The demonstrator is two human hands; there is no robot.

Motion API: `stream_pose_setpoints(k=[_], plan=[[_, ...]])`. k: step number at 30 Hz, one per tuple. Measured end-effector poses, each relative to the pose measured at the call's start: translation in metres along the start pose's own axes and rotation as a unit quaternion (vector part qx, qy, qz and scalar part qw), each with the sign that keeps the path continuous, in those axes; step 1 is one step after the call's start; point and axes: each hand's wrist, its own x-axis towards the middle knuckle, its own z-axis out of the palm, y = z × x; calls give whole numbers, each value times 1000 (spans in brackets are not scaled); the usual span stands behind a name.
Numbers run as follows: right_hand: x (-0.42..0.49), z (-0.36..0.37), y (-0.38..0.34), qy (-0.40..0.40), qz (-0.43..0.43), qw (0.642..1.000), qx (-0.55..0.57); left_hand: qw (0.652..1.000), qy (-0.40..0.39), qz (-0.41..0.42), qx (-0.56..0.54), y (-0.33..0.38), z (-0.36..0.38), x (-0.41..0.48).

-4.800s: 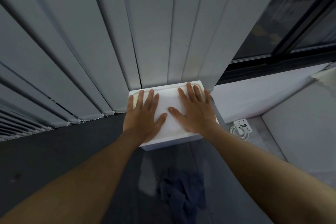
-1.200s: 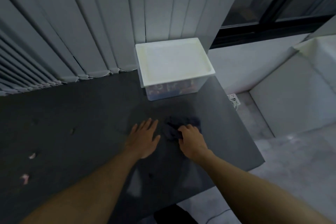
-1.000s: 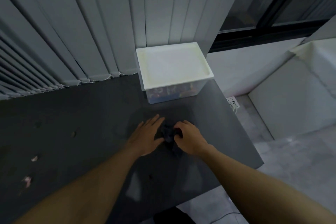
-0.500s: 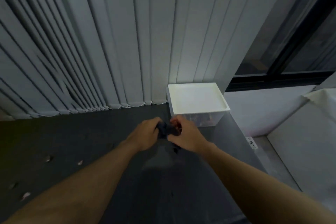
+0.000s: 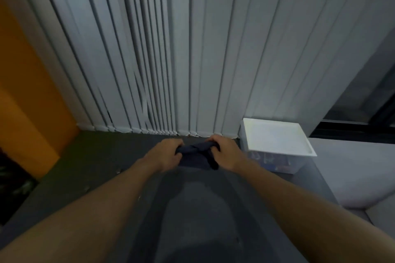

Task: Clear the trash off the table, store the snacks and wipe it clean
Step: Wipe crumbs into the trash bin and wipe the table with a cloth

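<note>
cloth (image 5: 195, 150) lifted off table (image 5: 100, 156) — one | left hand (image 5: 167, 156), right hand (image 5: 227, 152) both grip it | one lidded box (image 5: 275, 136)

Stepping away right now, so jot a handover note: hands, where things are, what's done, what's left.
Left hand grips one end of the dark cloth; right hand grips the other end, with the cloth bunched between them over the far part of the table.
Done: snacks show through the clear wall of the lidded box at the table's far right corner; its lid is on.
Left: small scraps lie on the table's left part; bin them, then wipe the top.
</note>
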Motion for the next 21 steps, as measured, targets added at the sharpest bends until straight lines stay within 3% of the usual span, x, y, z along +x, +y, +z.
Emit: stream_pose_setpoints(k=[5, 8, 12, 21], plan=[[5, 25, -30, -49, -1, 999, 0, 999, -5, 27, -23, -19, -1, -29], [-2, 40, -44, -87, 23, 995, 35, 1000, 3, -11, -18, -31, 4, -40], [-13, 61, -52, -145, -18, 989, 10, 999, 15, -43, -17, -43, 4, -50], [-3, 109, -41, -115, -9, 989, -88, 998, -41, -31, 23, -77, 9, -62]])
